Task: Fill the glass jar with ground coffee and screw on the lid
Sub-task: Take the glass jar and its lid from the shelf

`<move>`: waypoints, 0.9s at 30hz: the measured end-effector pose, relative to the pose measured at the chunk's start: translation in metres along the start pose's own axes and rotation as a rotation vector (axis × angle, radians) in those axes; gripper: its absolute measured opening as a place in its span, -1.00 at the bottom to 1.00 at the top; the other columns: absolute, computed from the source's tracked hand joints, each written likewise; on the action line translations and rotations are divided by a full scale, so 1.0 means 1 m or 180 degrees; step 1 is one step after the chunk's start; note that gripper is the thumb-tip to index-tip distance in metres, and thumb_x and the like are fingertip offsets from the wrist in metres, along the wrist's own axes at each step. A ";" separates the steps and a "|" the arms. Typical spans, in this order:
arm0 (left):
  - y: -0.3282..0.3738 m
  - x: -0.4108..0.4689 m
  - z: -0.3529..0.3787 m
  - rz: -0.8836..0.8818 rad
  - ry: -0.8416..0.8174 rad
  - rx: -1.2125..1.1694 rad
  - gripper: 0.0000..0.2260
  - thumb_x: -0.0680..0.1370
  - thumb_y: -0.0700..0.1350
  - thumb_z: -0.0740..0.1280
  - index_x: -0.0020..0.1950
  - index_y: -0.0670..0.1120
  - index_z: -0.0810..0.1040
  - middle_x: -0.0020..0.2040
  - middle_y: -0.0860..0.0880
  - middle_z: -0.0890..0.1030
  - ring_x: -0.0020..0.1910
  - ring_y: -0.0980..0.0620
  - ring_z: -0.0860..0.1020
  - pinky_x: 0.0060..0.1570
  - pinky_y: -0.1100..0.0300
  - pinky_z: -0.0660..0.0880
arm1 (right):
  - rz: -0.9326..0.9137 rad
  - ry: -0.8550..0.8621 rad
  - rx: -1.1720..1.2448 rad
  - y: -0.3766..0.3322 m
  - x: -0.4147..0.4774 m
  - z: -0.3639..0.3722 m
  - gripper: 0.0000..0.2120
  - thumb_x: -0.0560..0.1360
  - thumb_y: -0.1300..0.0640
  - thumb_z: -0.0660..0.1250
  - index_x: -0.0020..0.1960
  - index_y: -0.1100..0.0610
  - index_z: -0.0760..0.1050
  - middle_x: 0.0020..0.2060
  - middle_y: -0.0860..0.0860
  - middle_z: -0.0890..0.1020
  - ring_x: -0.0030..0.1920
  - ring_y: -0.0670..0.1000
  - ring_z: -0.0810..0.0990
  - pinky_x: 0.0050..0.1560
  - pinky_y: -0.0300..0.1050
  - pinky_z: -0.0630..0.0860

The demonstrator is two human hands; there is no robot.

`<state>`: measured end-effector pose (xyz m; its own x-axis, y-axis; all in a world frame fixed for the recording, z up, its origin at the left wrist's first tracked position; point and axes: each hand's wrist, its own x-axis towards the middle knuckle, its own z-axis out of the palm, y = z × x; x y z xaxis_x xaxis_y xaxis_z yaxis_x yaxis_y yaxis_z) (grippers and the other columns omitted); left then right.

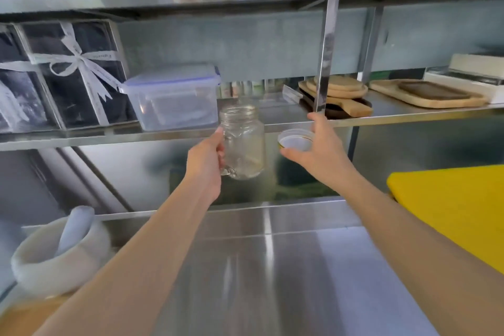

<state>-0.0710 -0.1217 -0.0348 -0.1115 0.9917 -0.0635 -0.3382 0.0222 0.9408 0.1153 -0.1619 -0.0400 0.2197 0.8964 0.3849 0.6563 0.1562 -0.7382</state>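
Observation:
My left hand grips a clear glass jar by its handle and holds it upright in the air in front of the steel shelf. The jar's threaded mouth is open, and it looks empty. To its right, my right hand holds the round lid by its rim, inner white side facing me, a short gap from the jar. No ground coffee is in view.
A steel shelf carries a clear plastic box, ribbon-tied dark boxes and wooden boards. A steel upright stands just above my right hand. Below lie the steel counter, a white mortar with pestle and a yellow board.

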 end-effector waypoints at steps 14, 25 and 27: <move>-0.049 -0.186 -0.147 -0.0386 0.0086 -0.0636 -0.67 0.53 -0.14 0.27 -0.45 -0.01 0.50 -0.56 0.07 0.25 -0.56 0.13 0.19 -0.39 0.25 0.13 | 0.0316 -0.0458 0.0537 -0.030 -0.231 -0.014 -0.20 0.30 0.02 0.53 0.39 -0.01 0.14 0.16 -0.03 0.40 0.23 0.01 0.42 0.24 0.00 0.42; -0.127 -0.279 -0.200 -0.0913 0.0242 -0.0009 -0.66 0.47 -0.14 0.33 -0.50 -0.03 0.37 -0.56 0.06 0.24 -0.45 0.05 0.19 -0.28 0.12 0.12 | 0.1135 -0.0871 0.0489 0.016 -0.365 0.031 -0.20 0.29 -0.03 0.51 0.38 -0.11 0.14 0.23 -0.05 0.41 0.23 0.03 0.43 0.26 0.09 0.40; -0.139 -0.289 -0.207 -0.0979 0.0222 0.0085 -0.67 0.48 -0.16 0.32 -0.48 -0.06 0.34 -0.55 0.06 0.25 -0.47 0.07 0.21 -0.29 0.14 0.13 | 0.1253 -0.0914 0.0436 0.021 -0.382 0.036 -0.20 0.29 -0.03 0.51 0.39 -0.10 0.14 0.24 -0.06 0.41 0.25 0.04 0.42 0.27 0.08 0.39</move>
<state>-0.1848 -0.4376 -0.2159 -0.0719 0.9269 -0.3683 -0.3416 0.3240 0.8822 0.0190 -0.4864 -0.2231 0.2113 0.9732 -0.0911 0.4586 -0.1810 -0.8700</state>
